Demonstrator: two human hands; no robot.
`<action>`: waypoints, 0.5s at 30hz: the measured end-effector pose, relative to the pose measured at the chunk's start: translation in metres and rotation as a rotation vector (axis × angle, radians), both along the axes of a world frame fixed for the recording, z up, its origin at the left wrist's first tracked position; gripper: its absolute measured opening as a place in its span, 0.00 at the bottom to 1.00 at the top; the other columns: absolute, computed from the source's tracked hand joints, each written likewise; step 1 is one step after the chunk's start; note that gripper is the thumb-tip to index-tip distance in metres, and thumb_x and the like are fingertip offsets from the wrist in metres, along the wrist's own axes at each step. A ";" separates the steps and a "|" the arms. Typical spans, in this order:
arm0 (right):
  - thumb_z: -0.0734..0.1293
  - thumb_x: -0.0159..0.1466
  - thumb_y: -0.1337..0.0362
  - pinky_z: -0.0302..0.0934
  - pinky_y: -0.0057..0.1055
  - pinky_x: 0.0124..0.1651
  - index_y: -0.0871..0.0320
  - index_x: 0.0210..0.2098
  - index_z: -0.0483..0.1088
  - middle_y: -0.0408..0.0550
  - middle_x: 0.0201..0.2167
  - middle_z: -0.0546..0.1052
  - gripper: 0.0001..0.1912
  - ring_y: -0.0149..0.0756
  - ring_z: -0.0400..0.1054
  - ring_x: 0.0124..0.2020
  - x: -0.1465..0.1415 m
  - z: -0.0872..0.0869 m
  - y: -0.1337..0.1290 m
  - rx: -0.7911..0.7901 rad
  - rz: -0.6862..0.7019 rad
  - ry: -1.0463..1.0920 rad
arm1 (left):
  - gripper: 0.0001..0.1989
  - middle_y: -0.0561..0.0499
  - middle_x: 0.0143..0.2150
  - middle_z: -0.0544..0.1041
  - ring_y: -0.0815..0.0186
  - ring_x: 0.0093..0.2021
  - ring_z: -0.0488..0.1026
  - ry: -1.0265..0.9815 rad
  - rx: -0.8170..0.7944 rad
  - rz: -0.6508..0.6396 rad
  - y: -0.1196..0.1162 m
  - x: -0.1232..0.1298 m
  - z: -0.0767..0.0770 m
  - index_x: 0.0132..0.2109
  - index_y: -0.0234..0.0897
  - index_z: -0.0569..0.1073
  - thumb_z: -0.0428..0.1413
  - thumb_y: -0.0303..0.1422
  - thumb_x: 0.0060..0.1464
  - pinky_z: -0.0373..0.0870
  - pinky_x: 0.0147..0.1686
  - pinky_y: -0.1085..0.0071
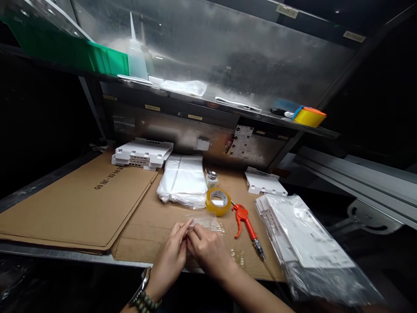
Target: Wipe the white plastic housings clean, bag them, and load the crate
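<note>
My left hand point(173, 244) and my right hand point(208, 248) meet over the cardboard near the front edge of the bench. Their fingers are closed at the near side of a clear plastic sheet point(206, 219), and the fingertips partly hide it. Rows of small clear pieces point(220, 228) lie just right of the sheet, with another group point(237, 257) nearer my right forearm. Beyond the hands are a roll of yellow tape point(209, 201) and a stack of clear plastic bags point(185, 184). An orange air blow gun point(246, 222) lies to the right.
White plastic panels sit stacked at the back left point(143, 152), with another panel point(265, 181) back right. Bagged white panels point(306, 234) overhang the right side. Flat cardboard point(74, 204) covers the left. A pump bottle point(211, 179) stands behind the tape. The shelf holds a squeeze bottle point(137, 61).
</note>
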State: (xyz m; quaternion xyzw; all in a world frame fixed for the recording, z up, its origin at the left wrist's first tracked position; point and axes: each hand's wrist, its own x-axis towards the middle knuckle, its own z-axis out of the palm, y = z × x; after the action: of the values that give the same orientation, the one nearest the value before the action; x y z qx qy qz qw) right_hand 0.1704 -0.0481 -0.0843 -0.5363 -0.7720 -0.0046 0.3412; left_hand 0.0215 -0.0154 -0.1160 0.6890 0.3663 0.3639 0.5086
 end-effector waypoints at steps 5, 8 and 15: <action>0.68 0.59 0.70 0.61 0.29 0.30 0.55 0.32 0.78 0.45 0.29 0.78 0.06 0.36 0.72 0.27 0.014 0.003 0.000 -0.036 -0.035 0.322 | 0.24 0.42 0.53 0.71 0.56 0.49 0.76 -0.047 -0.042 -0.039 0.001 0.006 0.006 0.67 0.42 0.67 0.48 0.36 0.65 0.74 0.55 0.55; 0.69 0.62 0.65 0.66 0.27 0.32 0.56 0.32 0.77 0.44 0.27 0.76 0.05 0.33 0.72 0.28 0.036 0.012 -0.009 -0.027 -0.174 0.630 | 0.26 0.42 0.57 0.72 0.60 0.44 0.77 -0.120 -0.136 -0.036 0.006 0.005 0.012 0.65 0.43 0.70 0.57 0.40 0.61 0.77 0.52 0.60; 0.64 0.65 0.49 0.41 0.24 0.14 0.55 0.27 0.64 0.30 0.19 0.49 0.18 0.23 0.38 0.15 0.167 0.053 -0.141 0.418 -0.700 1.094 | 0.33 0.43 0.64 0.74 0.51 0.52 0.76 -0.099 -0.266 0.015 -0.004 0.023 0.021 0.61 0.43 0.73 0.67 0.50 0.51 0.77 0.52 0.57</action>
State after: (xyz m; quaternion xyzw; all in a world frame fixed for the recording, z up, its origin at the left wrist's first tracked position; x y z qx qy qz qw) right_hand 0.3377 -0.1893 -0.0308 -0.6026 -0.2524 0.0080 0.7570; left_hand 0.0449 -0.0191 -0.0953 0.5939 0.3908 0.3496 0.6101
